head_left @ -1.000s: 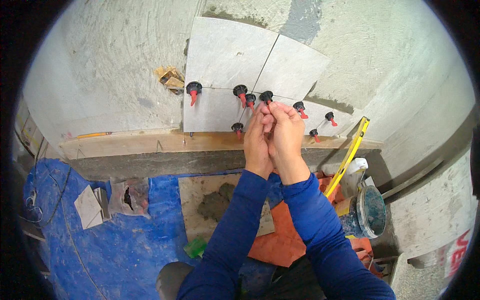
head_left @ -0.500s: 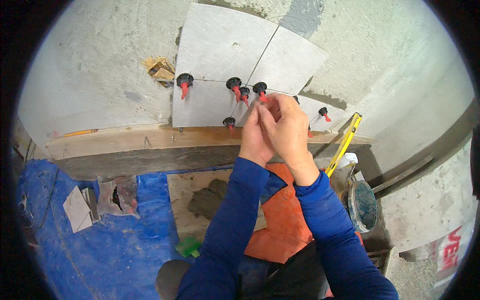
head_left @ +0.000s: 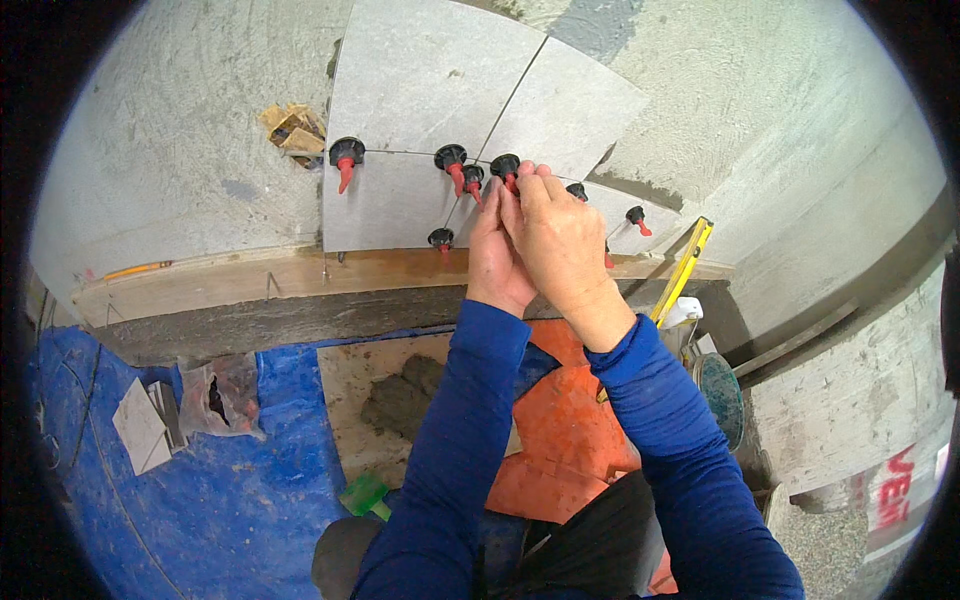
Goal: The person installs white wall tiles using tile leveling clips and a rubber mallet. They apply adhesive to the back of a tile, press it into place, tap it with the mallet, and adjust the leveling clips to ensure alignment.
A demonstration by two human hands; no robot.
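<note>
Both hands are raised together at the joint between the wall tiles. My right hand [head_left: 565, 235] is closed around the red handle of a black-based tile leveling clip [head_left: 505, 167]. Right beside it, my left hand [head_left: 498, 258] has its fingers pressed together, the tips close under the same clip; what they pinch is hidden. More leveling clips with red handles sit along the joints, such as one at the left end [head_left: 346, 155] and a pair [head_left: 452, 160] left of my hands. Large light-grey tiles [head_left: 430, 80] stand above a lower tile row [head_left: 385, 205].
A wooden batten [head_left: 210, 285] runs beneath the tiles. A yellow level [head_left: 685, 270] leans at the right, near a bucket [head_left: 722, 395]. Below lie a blue tarp [head_left: 230, 500], a board [head_left: 335, 390] with mortar [head_left: 405, 395], an orange sheet [head_left: 560, 450] and a plastic bag [head_left: 222, 395].
The view has shifted slightly, so the wall and tiles appear further left. My right fingers have moved up and in around the clip's handle; my left hand stays close beside them.
</note>
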